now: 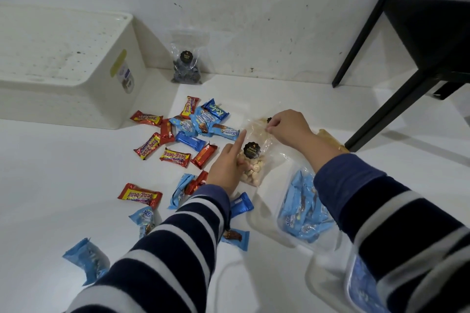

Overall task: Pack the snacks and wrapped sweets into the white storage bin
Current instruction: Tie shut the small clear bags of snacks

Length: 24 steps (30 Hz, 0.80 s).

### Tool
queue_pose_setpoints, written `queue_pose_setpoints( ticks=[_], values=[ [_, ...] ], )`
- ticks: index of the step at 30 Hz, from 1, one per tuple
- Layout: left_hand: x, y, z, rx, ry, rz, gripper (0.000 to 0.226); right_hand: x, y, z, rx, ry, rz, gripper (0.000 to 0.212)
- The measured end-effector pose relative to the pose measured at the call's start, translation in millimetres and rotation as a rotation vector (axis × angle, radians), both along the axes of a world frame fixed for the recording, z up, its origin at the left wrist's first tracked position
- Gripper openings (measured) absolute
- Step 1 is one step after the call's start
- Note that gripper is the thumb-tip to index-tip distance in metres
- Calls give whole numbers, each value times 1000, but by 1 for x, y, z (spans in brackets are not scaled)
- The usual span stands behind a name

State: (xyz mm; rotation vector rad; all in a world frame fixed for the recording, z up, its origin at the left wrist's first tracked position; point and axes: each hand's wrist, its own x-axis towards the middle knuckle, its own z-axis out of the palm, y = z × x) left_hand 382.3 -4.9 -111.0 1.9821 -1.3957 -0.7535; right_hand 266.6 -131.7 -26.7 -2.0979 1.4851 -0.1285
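Observation:
A clear bag of small pale biscuits [254, 160] with a black label lies on the white floor. My left hand [226, 165] holds its lower end, index finger pointing out along the bag. My right hand [287, 127] pinches the bag's top edge. The white storage bin [66, 68] stands at the far left. Several red and blue wrapped sweets [178, 134] are scattered between the bin and my hands. A clear bag of dark spiral snacks [187, 63] leans against the wall.
A clear bag of light-blue sweets [305, 208] lies under my right forearm. Another clear container with blue packets [361, 287] sits at the bottom right. A black table leg [389, 99] and frame stand at the right. An orange packet [330, 138] peeks out behind my right wrist.

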Motion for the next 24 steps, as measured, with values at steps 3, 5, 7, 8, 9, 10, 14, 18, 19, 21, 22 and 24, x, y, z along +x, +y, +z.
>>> queue_pose_setpoints(
  ticks=[3,5,7,8,9,10,14,18,19,21,22,24],
  values=[
    [-2,3,0,-20,2,-2,82,3,4,3,23,-22,-5,17],
    [-2,5,1,-15,-18,-10,82,5,6,7,4,-36,-18,16],
    [-3,6,2,-9,-31,-9,82,8,7,8,-31,-11,-18,17],
    [-3,7,3,-8,-36,-10,82,9,8,8,-37,17,-8,18],
    [-4,7,4,-9,-43,-11,83,10,8,7,-29,54,7,20],
    [-5,7,4,-11,-53,-14,83,10,9,6,-12,93,26,22],
    [-7,8,5,-8,-86,-8,84,12,15,7,14,58,26,34],
    [-10,9,8,-5,-122,-28,84,10,16,9,-2,-1,12,26],
    [-10,8,10,-7,-124,-31,84,9,17,8,1,-6,10,25],
    [-11,8,12,-3,-128,-41,84,8,17,6,3,-25,4,22],
    [-11,8,13,-2,-132,-50,83,8,17,6,-7,-38,3,22],
    [-11,9,14,-4,-137,-69,82,7,15,7,-19,-75,-4,20]
  ],
)
